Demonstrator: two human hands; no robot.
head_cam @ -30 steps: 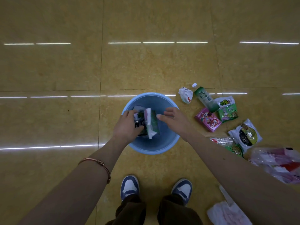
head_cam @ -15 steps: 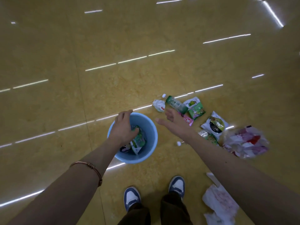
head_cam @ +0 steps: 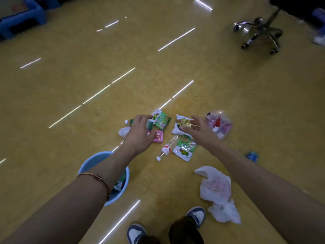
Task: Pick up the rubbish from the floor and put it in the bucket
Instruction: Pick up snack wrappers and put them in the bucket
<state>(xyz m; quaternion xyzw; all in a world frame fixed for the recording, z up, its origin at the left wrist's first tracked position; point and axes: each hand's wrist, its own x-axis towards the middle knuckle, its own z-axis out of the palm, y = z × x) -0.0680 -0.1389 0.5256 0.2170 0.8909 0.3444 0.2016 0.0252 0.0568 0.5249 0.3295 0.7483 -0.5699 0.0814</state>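
Presently the left hand and right hand are spread open, nothing gripped, above the rubbish strewn on the floor; the blue bucket is seen beneath the left forearm.

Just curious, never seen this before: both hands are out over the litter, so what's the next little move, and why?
Probably lower and grip: left hand on the green packet, right hand on the white packet. Both hands are open, empty and right above those packets, with the blue bucket close by.
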